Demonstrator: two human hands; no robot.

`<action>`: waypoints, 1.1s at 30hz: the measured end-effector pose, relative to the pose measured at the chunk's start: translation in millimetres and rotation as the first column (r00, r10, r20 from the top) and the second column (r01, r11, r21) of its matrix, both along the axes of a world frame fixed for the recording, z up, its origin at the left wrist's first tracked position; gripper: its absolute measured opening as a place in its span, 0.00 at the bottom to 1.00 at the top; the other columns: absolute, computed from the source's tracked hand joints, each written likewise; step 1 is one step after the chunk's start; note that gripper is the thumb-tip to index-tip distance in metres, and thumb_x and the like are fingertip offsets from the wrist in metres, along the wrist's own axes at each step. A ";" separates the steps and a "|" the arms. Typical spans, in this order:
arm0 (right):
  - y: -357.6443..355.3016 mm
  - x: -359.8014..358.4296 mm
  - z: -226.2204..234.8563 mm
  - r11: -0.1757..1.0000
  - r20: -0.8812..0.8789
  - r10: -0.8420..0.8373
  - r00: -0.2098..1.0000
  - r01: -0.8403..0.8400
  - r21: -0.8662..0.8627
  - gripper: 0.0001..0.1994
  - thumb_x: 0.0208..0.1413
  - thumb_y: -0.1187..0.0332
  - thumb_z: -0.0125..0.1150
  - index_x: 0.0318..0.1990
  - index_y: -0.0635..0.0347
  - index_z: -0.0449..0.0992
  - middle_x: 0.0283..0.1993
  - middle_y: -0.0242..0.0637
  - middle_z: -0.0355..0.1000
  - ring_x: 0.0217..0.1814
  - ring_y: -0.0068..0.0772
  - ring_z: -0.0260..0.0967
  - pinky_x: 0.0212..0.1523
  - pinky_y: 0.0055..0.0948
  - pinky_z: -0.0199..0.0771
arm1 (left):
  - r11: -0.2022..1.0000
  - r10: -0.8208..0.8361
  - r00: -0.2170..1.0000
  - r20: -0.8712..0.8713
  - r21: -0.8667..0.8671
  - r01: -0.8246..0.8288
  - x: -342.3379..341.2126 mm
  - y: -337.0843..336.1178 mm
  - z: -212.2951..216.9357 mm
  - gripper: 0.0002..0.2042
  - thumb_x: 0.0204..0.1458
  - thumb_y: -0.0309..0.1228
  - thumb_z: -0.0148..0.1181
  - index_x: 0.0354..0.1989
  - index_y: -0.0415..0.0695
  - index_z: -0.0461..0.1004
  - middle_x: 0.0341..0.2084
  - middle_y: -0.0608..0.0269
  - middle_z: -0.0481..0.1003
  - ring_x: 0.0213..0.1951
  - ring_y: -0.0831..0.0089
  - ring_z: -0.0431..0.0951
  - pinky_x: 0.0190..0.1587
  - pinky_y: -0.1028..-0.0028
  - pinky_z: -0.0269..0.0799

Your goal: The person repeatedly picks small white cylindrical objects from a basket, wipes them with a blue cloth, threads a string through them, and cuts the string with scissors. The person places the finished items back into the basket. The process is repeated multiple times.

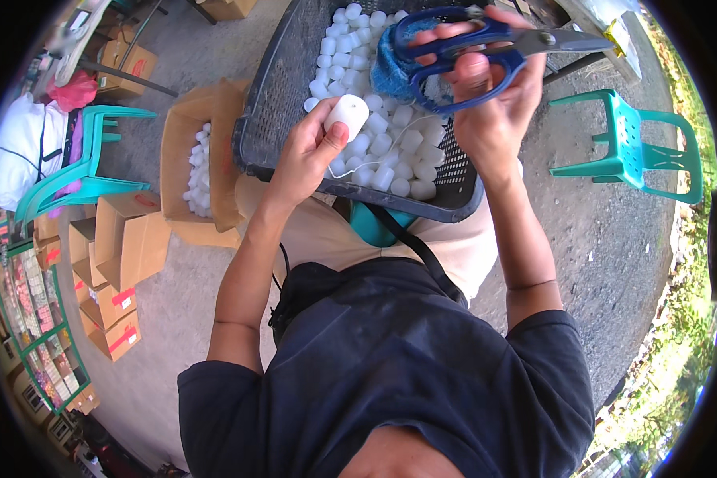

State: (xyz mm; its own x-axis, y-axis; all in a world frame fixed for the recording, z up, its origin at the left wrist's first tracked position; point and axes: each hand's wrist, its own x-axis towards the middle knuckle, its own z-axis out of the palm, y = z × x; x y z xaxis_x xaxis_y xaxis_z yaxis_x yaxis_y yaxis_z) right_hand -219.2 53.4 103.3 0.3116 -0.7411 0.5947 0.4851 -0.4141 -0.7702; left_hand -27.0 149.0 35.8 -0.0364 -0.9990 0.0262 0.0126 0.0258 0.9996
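In my left hand point(303, 163) a white cylinder point(348, 116) with a small dark spot on its end is gripped between thumb and fingers. My right hand point(494, 119) is raised over the right side of a black plastic crate point(264, 103), its fingers through the handles of blue-handled scissors point(546, 40). The blades point right, slightly blurred. Many similar white pieces point(358, 147) fill the crate, which rests at my lap. A thin white cord point(402, 131) trails over them, below my left hand. Behind the scissors lies a blue mesh bundle point(389, 72), partly hidden.
Left of the crate stands an open cardboard box point(179, 151) holding more white pieces. Several empty-looking cartons point(127, 239) are stacked beyond it. A green plastic chair point(95, 187) is at far left, another green chair point(633, 147) at right. Greenery borders the right side.
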 end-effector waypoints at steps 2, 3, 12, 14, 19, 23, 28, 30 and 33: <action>20.3 3.8 -17.7 0.984 -0.210 0.152 0.966 -0.129 0.119 0.25 0.55 0.69 0.64 0.57 0.62 0.59 0.42 0.45 0.74 0.46 0.34 0.74 0.42 0.29 0.75 | 0.999 -0.034 0.999 0.017 0.020 0.033 -5.3 1.0 5.9 0.21 0.61 0.43 0.53 0.52 0.36 0.67 0.27 0.73 0.67 0.27 0.87 0.60 0.29 0.84 0.57; 18.5 1.4 -18.9 0.994 -0.272 0.106 0.956 -0.104 0.022 0.27 0.55 0.67 0.64 0.57 0.62 0.57 0.42 0.47 0.74 0.46 0.37 0.74 0.43 0.32 0.76 | 0.999 -0.048 0.999 -0.004 0.023 0.048 -6.1 1.8 6.4 0.22 0.60 0.44 0.53 0.53 0.37 0.66 0.28 0.73 0.67 0.26 0.87 0.59 0.28 0.84 0.56; 24.8 -12.1 -1.4 1.000 0.014 0.017 1.000 -0.016 -0.021 0.25 0.56 0.68 0.62 0.56 0.64 0.57 0.42 0.46 0.74 0.47 0.41 0.75 0.48 0.36 0.76 | 1.000 -0.031 1.000 -0.002 0.005 0.031 -6.4 9.1 18.4 0.22 0.60 0.44 0.53 0.53 0.37 0.67 0.28 0.72 0.68 0.27 0.86 0.60 0.30 0.84 0.58; 26.8 -14.1 4.8 0.998 0.101 -0.016 0.995 0.022 -0.059 0.24 0.58 0.69 0.60 0.57 0.64 0.57 0.42 0.47 0.74 0.47 0.41 0.75 0.47 0.36 0.77 | 0.999 -0.046 0.998 0.040 -0.019 0.047 -5.0 9.7 21.8 0.22 0.60 0.44 0.53 0.53 0.37 0.67 0.30 0.71 0.69 0.29 0.85 0.62 0.31 0.83 0.60; 28.7 -18.3 2.6 0.998 0.070 0.041 0.997 -0.037 -0.055 0.24 0.55 0.72 0.62 0.56 0.64 0.60 0.44 0.48 0.73 0.45 0.37 0.75 0.46 0.30 0.74 | 0.998 -0.033 0.994 0.104 -0.052 0.038 -13.9 17.3 23.2 0.24 0.60 0.45 0.53 0.53 0.37 0.67 0.31 0.71 0.69 0.30 0.85 0.63 0.32 0.82 0.60; 39.2 -18.8 -13.6 0.996 -0.336 0.071 0.939 -0.085 -0.027 0.26 0.57 0.66 0.62 0.58 0.64 0.57 0.44 0.50 0.73 0.44 0.44 0.75 0.45 0.36 0.77 | 0.998 -0.014 0.986 0.164 -0.062 0.025 -13.6 16.8 22.2 0.24 0.60 0.45 0.53 0.53 0.36 0.67 0.31 0.70 0.69 0.30 0.84 0.63 0.32 0.82 0.61; 41.0 -15.2 6.0 0.999 0.112 0.015 0.994 -0.012 -0.033 0.21 0.53 0.81 0.60 0.53 0.65 0.62 0.38 0.43 0.75 0.43 0.27 0.75 0.43 0.26 0.76 | 0.994 0.010 0.990 0.143 -0.105 0.005 -21.1 15.1 24.3 0.23 0.60 0.44 0.54 0.53 0.37 0.66 0.32 0.69 0.70 0.31 0.84 0.64 0.34 0.82 0.63; 47.5 -15.7 -11.6 0.996 -0.241 0.057 0.969 -0.040 0.074 0.19 0.55 0.81 0.57 0.53 0.64 0.62 0.39 0.40 0.74 0.42 0.24 0.73 0.43 0.25 0.75 | 0.995 0.010 0.997 0.081 -0.095 -0.002 -19.9 15.5 16.4 0.23 0.60 0.43 0.54 0.55 0.37 0.64 0.34 0.68 0.70 0.32 0.84 0.65 0.35 0.82 0.62; 43.7 -22.5 -10.9 0.973 -0.259 0.052 0.964 0.009 0.229 0.19 0.55 0.81 0.57 0.53 0.63 0.62 0.38 0.37 0.73 0.41 0.21 0.71 0.40 0.21 0.74 | 0.997 -0.039 0.929 -0.368 -0.076 0.012 -7.6 12.6 6.4 0.19 0.59 0.41 0.54 0.52 0.43 0.62 0.41 0.60 0.71 0.40 0.74 0.72 0.43 0.74 0.67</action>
State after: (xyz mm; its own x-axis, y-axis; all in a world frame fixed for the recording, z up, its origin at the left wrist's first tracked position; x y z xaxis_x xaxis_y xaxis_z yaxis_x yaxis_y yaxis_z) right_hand -241.7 97.1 92.4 0.4515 -0.8375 0.3076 0.2604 -0.2061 -0.9432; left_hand -34.6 161.6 42.2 -0.0360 -0.9929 0.1136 0.3819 0.0914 0.9197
